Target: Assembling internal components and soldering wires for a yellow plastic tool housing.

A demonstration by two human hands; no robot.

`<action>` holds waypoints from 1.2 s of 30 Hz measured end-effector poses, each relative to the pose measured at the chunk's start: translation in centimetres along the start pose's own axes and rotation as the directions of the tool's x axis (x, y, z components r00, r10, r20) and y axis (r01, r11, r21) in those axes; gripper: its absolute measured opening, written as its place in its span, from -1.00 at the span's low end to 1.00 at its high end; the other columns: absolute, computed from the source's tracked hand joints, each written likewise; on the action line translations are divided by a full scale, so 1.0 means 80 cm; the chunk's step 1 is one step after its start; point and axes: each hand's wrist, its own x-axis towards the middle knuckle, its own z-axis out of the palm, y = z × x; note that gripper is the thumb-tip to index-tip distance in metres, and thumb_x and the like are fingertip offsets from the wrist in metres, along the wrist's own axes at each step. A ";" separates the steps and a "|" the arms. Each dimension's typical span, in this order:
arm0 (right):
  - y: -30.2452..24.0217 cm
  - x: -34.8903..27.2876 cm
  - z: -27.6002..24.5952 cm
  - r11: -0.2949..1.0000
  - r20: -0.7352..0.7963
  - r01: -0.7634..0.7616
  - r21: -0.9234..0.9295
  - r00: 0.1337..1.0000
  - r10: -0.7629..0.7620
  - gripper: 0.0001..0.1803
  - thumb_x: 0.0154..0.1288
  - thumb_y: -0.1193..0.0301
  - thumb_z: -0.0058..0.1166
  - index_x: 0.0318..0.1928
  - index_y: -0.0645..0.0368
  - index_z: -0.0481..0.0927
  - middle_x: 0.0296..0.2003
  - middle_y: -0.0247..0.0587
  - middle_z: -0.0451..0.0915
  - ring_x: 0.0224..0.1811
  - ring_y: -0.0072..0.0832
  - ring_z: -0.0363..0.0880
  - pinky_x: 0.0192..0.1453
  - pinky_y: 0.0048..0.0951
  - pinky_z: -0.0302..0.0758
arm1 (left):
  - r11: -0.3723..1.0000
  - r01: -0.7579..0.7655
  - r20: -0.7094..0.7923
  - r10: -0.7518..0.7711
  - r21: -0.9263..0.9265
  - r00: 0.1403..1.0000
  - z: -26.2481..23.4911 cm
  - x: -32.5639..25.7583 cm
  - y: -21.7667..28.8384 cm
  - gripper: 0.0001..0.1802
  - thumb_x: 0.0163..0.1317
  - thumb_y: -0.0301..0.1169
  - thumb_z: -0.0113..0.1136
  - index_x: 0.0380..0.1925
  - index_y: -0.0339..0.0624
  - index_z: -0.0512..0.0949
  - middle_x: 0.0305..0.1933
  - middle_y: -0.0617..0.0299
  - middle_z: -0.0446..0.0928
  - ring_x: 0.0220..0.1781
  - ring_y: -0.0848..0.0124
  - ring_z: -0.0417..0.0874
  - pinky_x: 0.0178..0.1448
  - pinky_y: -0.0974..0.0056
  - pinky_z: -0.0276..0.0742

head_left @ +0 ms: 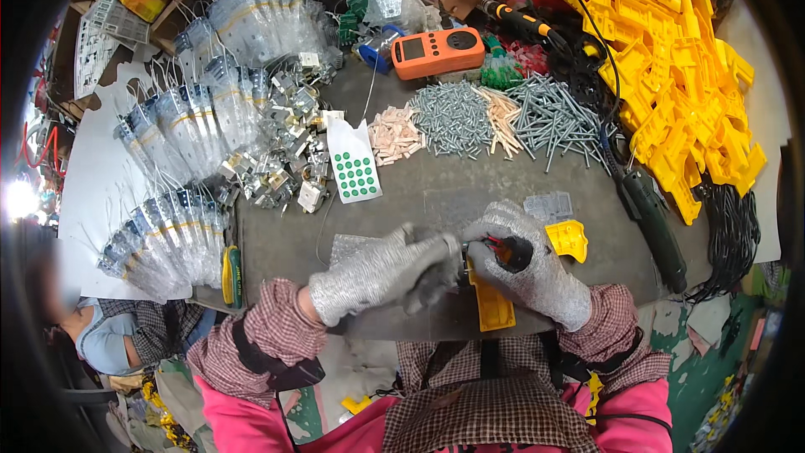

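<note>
Gripping a yellow case (495,310) in my curled right hand (537,275), I can't tell if my blurry left hand (377,273) pinches anything. Screws (453,122) lie at my twelve o'clock.

Left glove (369,277): grey knit cloth wraps the hand, its face matt, the fingers blurred.
Right glove (541,277): the same grey knit shows a rough, matt weave.
Yellow casing (495,309): moulded plastic presents a smooth face.
Yellow parts heap (662,67): smooth plastic gleams under the light.
Screws (453,118): bare, silvery metal glints.
Handheld orange meter (453,65): its housing appears to be smooth plastic.
Bubble-wrap pouches (201,239): clear plastic film shines, bumpy.
Sticker sheet (355,139): white paper lies smooth.
Tabletop (444,189): a dark surface looks matt and scuffed.
Checked sleeves (268,327): woven cloth creases, matt.
</note>
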 end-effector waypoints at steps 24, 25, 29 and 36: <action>-0.017 0.003 -0.002 0.996 0.008 -0.084 0.025 0.996 0.084 -0.82 0.16 0.54 0.29 -0.23 0.15 0.57 -0.33 -0.19 0.54 -0.26 -0.20 0.54 -0.14 -0.27 0.46 | 0.652 -0.487 -0.377 0.746 0.581 0.549 0.022 0.023 -0.020 -0.83 0.36 -0.34 0.21 -0.35 -0.21 0.58 -0.41 0.09 0.55 -0.37 0.15 0.57 -0.18 0.18 0.49; -0.018 0.005 -0.003 0.996 0.012 -0.080 0.028 0.997 0.080 -0.84 0.18 0.55 0.28 -0.25 0.17 0.57 -0.35 -0.21 0.53 -0.30 -0.26 0.53 -0.16 -0.32 0.45 | 0.241 -0.383 -0.142 0.953 0.891 0.269 0.021 0.031 -0.026 -0.82 0.34 -0.34 0.24 -0.35 -0.21 0.58 -0.39 0.09 0.56 -0.33 0.12 0.57 -0.15 0.15 0.49; -0.017 0.001 -0.012 0.984 0.016 -0.157 -0.083 0.987 0.159 -0.85 0.22 0.45 0.30 -0.24 0.22 0.63 -0.38 -0.13 0.56 -0.33 -0.22 0.56 -0.20 -0.27 0.46 | 0.399 -0.382 -0.189 0.855 0.834 0.482 0.009 0.032 -0.036 -0.79 0.34 -0.29 0.27 -0.17 -0.18 0.61 -0.27 0.06 0.59 -0.22 0.03 0.61 -0.08 0.04 0.51; -0.011 -0.003 -0.004 0.987 -0.004 -0.153 -0.049 0.988 0.153 -0.86 0.24 0.44 0.28 -0.22 0.22 0.68 -0.34 -0.10 0.63 -0.29 -0.20 0.63 -0.18 -0.27 0.52 | 0.464 0.001 -0.425 0.812 0.886 0.401 -0.097 0.067 -0.040 -0.80 0.26 -0.35 0.26 -0.18 -0.18 0.56 -0.20 0.04 0.55 -0.10 0.03 0.62 0.00 0.02 0.54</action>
